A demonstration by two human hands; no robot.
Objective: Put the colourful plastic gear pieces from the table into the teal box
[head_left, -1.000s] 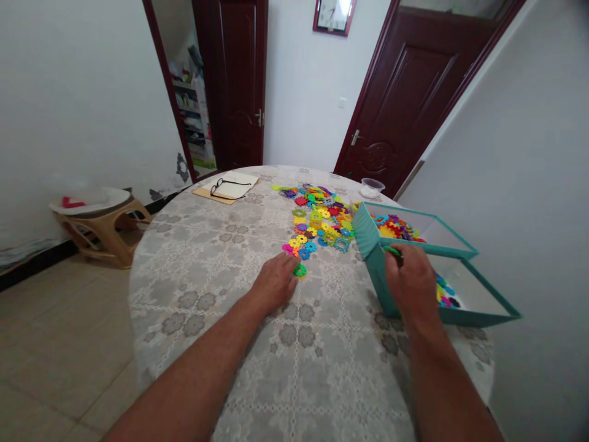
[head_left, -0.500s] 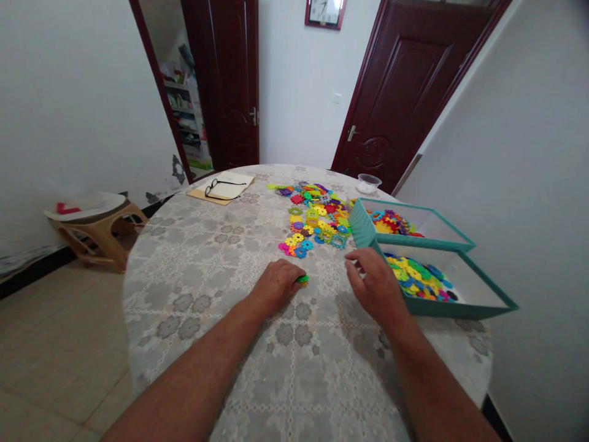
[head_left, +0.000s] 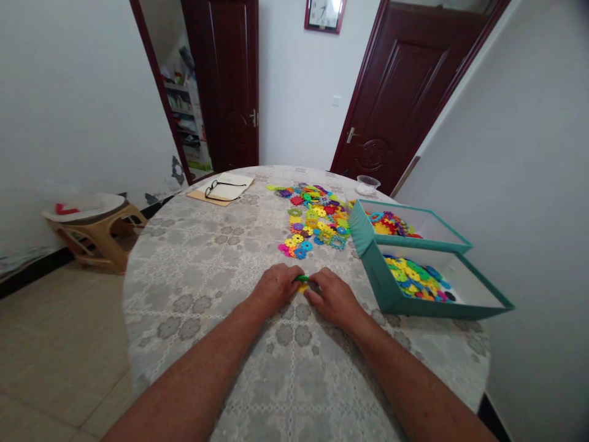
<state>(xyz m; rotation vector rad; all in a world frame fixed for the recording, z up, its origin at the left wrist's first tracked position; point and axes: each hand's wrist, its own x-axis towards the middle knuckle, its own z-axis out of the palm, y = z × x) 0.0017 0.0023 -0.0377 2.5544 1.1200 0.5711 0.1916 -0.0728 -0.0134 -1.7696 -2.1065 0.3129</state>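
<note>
My left hand (head_left: 277, 286) is closed on the left side of a small green plastic disc (head_left: 302, 278), which looks like one of the notched building pieces. Opposite it, my right hand (head_left: 335, 298) pinches toward the right end of the same disc, thumb below and fingers above. A yellow plastic piece (head_left: 302, 288) shows just under the green one, between the two hands; whether they are joined I cannot tell. Beyond my hands lies a loose pile of colourful gear-shaped and flower-shaped pieces (head_left: 317, 215).
To the right stands a teal box (head_left: 386, 294) holding many coloured discs, and behind it a second teal compartment (head_left: 451, 229) with more pieces. A clear plastic bowl (head_left: 368, 184) sits at the back. Eyeglasses (head_left: 211, 188) rest on a notebook (head_left: 239, 179) at far left.
My right hand has come left from beside the teal box to the green disc, meeting my left hand. My left hand has stayed nearly in place, still holding the disc.
</note>
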